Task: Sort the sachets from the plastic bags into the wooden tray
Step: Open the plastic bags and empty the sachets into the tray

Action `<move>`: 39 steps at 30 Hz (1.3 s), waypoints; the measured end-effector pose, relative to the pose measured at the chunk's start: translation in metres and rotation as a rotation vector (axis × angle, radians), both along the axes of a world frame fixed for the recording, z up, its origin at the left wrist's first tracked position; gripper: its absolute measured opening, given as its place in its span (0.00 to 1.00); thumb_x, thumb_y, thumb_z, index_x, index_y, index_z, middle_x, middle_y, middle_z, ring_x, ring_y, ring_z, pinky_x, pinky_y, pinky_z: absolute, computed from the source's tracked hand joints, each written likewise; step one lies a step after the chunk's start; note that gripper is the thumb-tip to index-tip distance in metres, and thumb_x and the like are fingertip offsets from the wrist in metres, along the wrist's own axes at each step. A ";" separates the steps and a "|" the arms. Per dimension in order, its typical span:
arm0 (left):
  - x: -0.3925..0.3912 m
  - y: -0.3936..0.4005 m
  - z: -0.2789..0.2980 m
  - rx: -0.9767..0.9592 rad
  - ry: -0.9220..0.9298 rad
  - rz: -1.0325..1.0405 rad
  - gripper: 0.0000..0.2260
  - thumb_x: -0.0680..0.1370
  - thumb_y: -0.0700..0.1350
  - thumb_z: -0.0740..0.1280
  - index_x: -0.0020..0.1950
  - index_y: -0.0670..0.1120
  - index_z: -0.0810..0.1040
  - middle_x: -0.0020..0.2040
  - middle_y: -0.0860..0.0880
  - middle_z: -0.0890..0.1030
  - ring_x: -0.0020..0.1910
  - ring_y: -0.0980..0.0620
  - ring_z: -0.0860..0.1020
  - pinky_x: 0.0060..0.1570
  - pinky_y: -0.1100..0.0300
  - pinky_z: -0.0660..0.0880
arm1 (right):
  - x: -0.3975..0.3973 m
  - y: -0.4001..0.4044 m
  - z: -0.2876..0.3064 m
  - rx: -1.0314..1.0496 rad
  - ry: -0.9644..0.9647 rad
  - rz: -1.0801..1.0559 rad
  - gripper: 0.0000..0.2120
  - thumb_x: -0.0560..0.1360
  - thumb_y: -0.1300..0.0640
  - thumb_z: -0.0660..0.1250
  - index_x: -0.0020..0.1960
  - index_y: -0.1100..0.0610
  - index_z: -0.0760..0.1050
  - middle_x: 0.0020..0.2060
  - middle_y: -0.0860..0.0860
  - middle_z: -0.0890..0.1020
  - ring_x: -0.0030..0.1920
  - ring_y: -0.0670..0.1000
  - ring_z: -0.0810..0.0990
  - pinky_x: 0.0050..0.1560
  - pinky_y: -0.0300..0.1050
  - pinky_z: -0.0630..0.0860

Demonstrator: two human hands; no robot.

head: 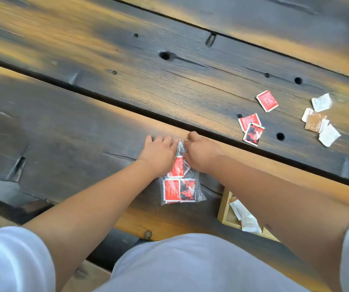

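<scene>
At the lower right of the frame, the wooden tray is peeking out from under my right forearm, with a few white sachets lying in it. Just above centre, I am holding the clear plastic bag by its top edge: my left hand and right hand are both pinching the mouth, fingers clenched on the plastic, while red sachets are hanging inside. I judge I am opening this bag; next it calls for pulling the mouth apart and tipping the contents out. Further up right, loose red sachets and white and brown ones are lying scattered on the dark, knotted plank table. No more of the room is showing.
</scene>
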State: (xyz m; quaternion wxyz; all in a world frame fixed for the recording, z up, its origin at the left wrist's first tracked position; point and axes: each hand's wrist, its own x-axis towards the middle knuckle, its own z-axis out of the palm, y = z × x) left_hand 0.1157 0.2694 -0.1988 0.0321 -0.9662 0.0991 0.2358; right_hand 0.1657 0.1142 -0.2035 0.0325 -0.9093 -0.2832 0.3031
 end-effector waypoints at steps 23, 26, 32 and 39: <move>0.003 0.022 -0.017 -0.173 -0.007 -0.016 0.21 0.81 0.54 0.57 0.75 0.60 0.62 0.60 0.50 0.69 0.59 0.48 0.68 0.52 0.50 0.66 | 0.010 0.007 -0.013 -0.007 -0.168 -0.091 0.14 0.75 0.59 0.66 0.60 0.56 0.73 0.58 0.54 0.73 0.59 0.57 0.70 0.47 0.49 0.68; 0.000 0.023 -0.013 -0.121 -0.020 -0.027 0.24 0.79 0.57 0.61 0.75 0.60 0.62 0.62 0.49 0.69 0.61 0.49 0.67 0.53 0.51 0.64 | 0.006 0.010 -0.008 -0.045 -0.179 -0.033 0.16 0.75 0.61 0.64 0.63 0.58 0.70 0.57 0.55 0.74 0.56 0.57 0.73 0.46 0.49 0.69; -0.014 0.021 -0.002 -0.066 0.057 -0.023 0.28 0.78 0.63 0.61 0.76 0.58 0.61 0.63 0.48 0.71 0.62 0.48 0.68 0.56 0.51 0.67 | -0.004 0.003 0.001 0.034 0.052 -0.161 0.09 0.76 0.64 0.61 0.55 0.58 0.72 0.51 0.57 0.80 0.51 0.58 0.79 0.44 0.48 0.75; -0.037 0.012 0.020 -0.050 0.140 0.197 0.22 0.80 0.56 0.56 0.74 0.53 0.65 0.64 0.46 0.72 0.64 0.45 0.70 0.58 0.48 0.69 | -0.025 -0.010 0.036 0.255 0.266 -0.561 0.10 0.77 0.60 0.61 0.51 0.59 0.81 0.52 0.55 0.83 0.55 0.56 0.79 0.52 0.44 0.74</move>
